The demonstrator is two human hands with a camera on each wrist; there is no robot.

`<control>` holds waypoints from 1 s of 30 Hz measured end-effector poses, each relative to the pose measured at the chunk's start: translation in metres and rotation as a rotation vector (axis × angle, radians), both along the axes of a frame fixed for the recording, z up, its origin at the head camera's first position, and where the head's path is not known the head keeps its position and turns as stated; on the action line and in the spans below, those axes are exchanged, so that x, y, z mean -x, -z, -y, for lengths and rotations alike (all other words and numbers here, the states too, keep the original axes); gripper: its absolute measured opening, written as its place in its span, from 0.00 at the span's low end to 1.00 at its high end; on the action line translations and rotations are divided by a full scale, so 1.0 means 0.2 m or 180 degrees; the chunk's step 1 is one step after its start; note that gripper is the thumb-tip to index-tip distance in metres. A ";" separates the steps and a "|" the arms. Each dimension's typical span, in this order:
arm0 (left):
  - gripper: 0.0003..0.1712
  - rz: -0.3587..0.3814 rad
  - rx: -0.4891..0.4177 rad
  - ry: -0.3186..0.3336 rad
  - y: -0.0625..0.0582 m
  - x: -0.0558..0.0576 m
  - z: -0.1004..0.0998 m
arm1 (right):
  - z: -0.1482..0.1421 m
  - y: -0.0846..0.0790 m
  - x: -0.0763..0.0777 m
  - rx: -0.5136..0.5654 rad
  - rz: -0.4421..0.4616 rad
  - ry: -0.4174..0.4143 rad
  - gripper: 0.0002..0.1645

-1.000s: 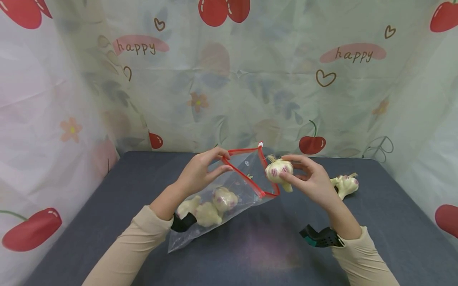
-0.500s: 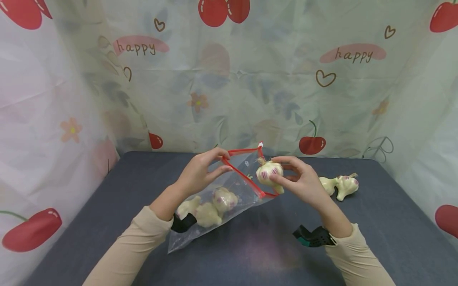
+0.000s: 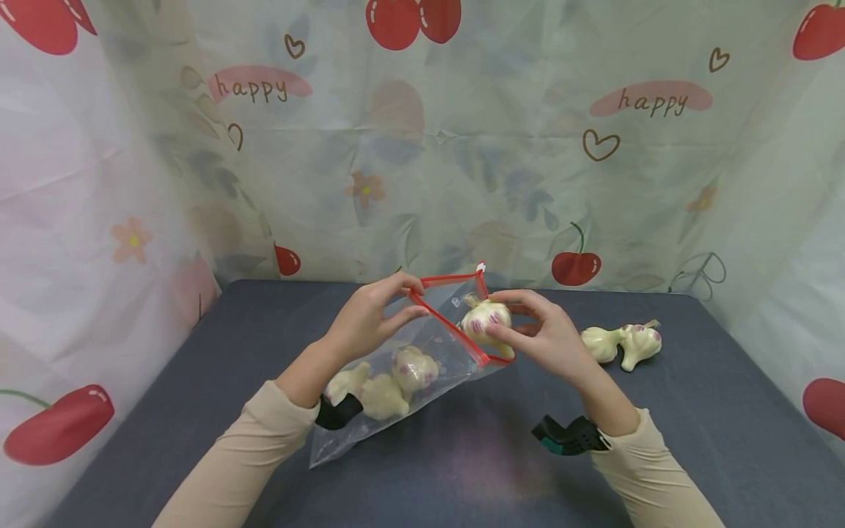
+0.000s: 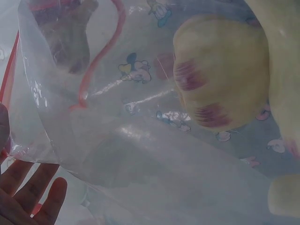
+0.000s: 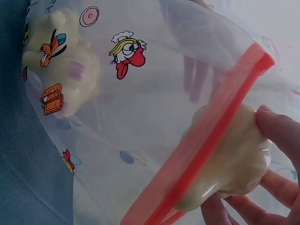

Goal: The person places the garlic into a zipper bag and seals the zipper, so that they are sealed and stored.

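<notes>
A clear zip bag (image 3: 449, 374) with a red zip edge hangs tilted, its mouth spread toward the right. My left hand (image 3: 370, 312) pinches the bag's rim between thumb and fingers. Several garlic bulbs (image 3: 414, 368) lie in the lower part of the bag. At the mouth, my right hand (image 3: 544, 330) holds another garlic bulb (image 3: 487, 320) with purple streaks. In the right wrist view, that held garlic bulb (image 5: 239, 154) is partly behind the red zip strip (image 5: 206, 145), with fingers around its outer side. Through the plastic, the left wrist view shows a purple-streaked bulb (image 4: 220, 75) up close.
Two more garlic bulbs (image 3: 620, 343) lie side by side on the dark table (image 3: 700, 425), right of my right hand. A patterned curtain (image 3: 436, 161) encloses the table at the back and sides. Both wrists carry black straps.
My right hand has moved left with its garlic bulb, from just outside the bag's mouth into the opening. The bulbs on the right are now fully uncovered. My left hand has stayed still.
</notes>
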State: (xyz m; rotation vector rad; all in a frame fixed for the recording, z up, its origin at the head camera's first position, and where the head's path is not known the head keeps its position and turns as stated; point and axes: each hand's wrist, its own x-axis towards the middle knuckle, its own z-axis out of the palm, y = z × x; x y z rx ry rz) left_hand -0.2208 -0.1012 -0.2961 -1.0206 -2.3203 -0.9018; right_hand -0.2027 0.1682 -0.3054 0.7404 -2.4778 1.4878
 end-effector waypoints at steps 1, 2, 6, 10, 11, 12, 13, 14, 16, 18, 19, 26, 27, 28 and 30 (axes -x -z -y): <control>0.15 0.0001 0.0000 0.0000 0.00 0.00 0.00 | 0.00 0.00 0.00 -0.0016 0.0006 0.0000 0.25; 0.15 0.0002 0.0000 -0.0001 0.00 0.00 0.00 | 0.00 0.00 0.00 -0.0027 0.0013 -0.0002 0.25; 0.15 0.0008 0.0008 -0.0001 0.00 0.00 0.00 | 0.01 0.00 0.00 -0.0076 0.0043 -0.0020 0.25; 0.15 0.0011 0.0018 -0.0010 0.00 0.00 0.00 | 0.02 0.01 0.01 -0.0114 0.0077 -0.0049 0.25; 0.15 0.0012 0.0017 -0.0010 0.00 -0.01 0.00 | 0.02 0.01 0.01 -0.0125 0.0084 -0.0062 0.25; 0.15 0.0009 0.0018 -0.0006 -0.01 -0.01 0.00 | 0.03 0.01 0.01 -0.0138 0.0096 -0.0075 0.25; 0.15 0.0012 0.0017 -0.0007 -0.01 -0.01 0.00 | 0.03 0.01 0.01 -0.0158 0.0113 -0.0087 0.25; 0.15 0.0017 0.0017 -0.0011 -0.01 -0.01 0.00 | 0.03 0.01 0.01 -0.0168 0.0124 -0.0105 0.26; 0.15 0.0023 0.0020 -0.0019 -0.01 -0.01 -0.01 | 0.04 0.01 0.01 -0.0210 0.0133 -0.0122 0.26; 0.15 0.0022 0.0028 -0.0021 -0.01 -0.01 -0.01 | 0.04 0.01 0.01 -0.0237 0.0127 -0.0137 0.26; 0.15 0.0023 0.0028 -0.0024 -0.01 -0.01 -0.01 | 0.04 0.01 0.01 -0.0241 0.0124 -0.0145 0.26; 0.14 -0.0030 0.0033 -0.0052 -0.01 -0.01 0.00 | 0.03 0.03 0.02 -0.0294 0.0082 -0.0167 0.21; 0.14 -0.0040 0.0036 -0.0048 -0.01 -0.01 0.00 | 0.02 0.03 0.02 -0.0307 0.0078 -0.0165 0.20; 0.14 -0.0046 0.0035 -0.0040 -0.01 -0.01 0.00 | 0.02 0.03 0.03 -0.0319 0.0074 -0.0162 0.19; 0.14 -0.0056 0.0031 -0.0031 -0.01 -0.01 0.00 | 0.01 0.03 0.02 -0.0330 0.0083 -0.0159 0.19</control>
